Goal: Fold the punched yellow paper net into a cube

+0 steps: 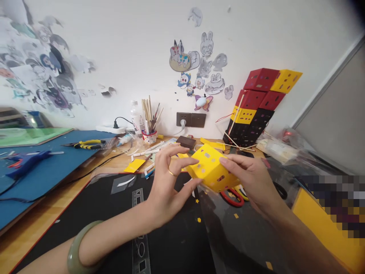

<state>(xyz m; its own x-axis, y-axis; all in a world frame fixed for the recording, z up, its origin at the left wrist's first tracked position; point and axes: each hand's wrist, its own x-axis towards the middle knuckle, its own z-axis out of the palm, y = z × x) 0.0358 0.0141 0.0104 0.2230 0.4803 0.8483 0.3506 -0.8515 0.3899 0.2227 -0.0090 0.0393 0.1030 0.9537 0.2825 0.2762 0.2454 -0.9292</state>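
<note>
A yellow paper box (209, 161) with small cut-out shapes is held above the black mat, tilted. My left hand (171, 182), with a ring and a green bangle, has its thumb and fingers at the box's left side. My right hand (251, 177) grips the box's right side, thumb on top; its other fingers are partly hidden. Red-handled scissors (232, 198) lie just below the box. A clear shape stencil (139, 228) rests on the mat (173, 243), and small yellow cut-out pieces (199, 220) are scattered there.
Stacked red, yellow and black boxes (252, 108) lean at the back right. A cup of sticks (149, 135) and a bottle (137, 118) stand behind. Pliers (88, 144) and a blue glue gun (30, 163) lie left. Yellow sheet (316, 224) sits at right.
</note>
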